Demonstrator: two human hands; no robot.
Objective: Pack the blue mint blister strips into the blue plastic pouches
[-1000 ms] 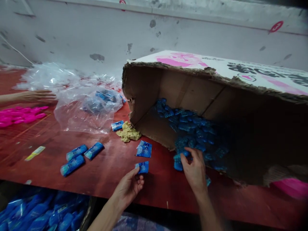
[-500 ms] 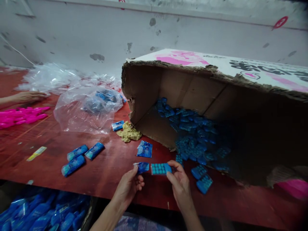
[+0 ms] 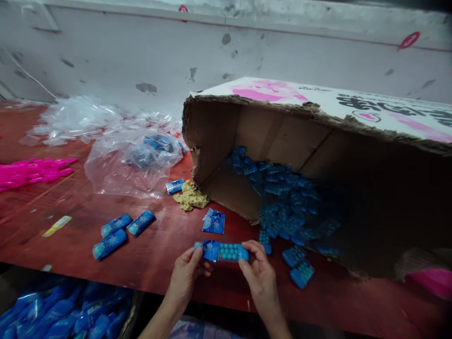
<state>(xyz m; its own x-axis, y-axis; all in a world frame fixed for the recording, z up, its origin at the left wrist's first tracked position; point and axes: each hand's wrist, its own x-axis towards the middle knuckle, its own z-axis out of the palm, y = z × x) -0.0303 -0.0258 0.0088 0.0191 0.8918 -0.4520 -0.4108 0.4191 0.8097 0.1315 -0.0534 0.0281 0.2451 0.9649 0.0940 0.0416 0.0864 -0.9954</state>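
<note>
Above the near edge of a red tabletop (image 3: pixel 158 254), the left hand (image 3: pixel 187 275) pinches a small blue wrapper (image 3: pixel 209 249) in a closed grip; the right hand (image 3: pixel 259 275), its grip also closed, holds a blue tablet strip (image 3: pixel 231 252) whose end meets the wrapper's mouth; just beyond, a tipped cardboard box (image 3: pixel 282 136) spills more blue strips (image 3: pixel 282 212); sealed blue packets (image 3: pixel 120 228) lie to the left.
</note>
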